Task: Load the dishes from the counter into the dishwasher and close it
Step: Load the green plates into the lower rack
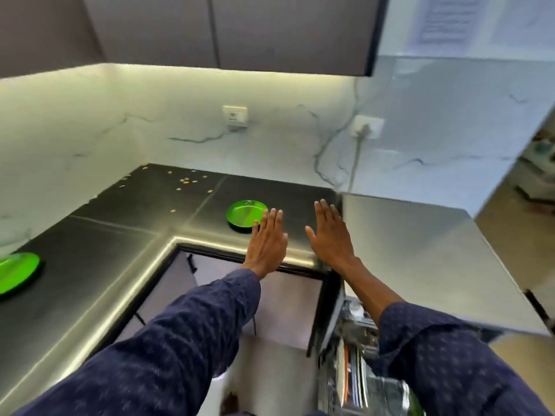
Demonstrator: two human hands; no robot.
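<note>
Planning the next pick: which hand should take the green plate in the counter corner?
Left, probably. The left hand is open with its fingertips already at the plate rim. The right hand, also open, reaches past the plate's right side.

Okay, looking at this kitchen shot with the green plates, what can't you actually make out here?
- Round green plate at the left edge: head view, cut off by the frame.
- Round green plate near the hands: its near right rim is hidden behind the left hand.
- Open dishwasher rack: blurred, partly behind the right sleeve; its dishes cannot be counted.
- Printed white paper sheet on the wall: text too blurred to read.
- Yellowish crumbs on the dark counter: too small to identify.
</note>
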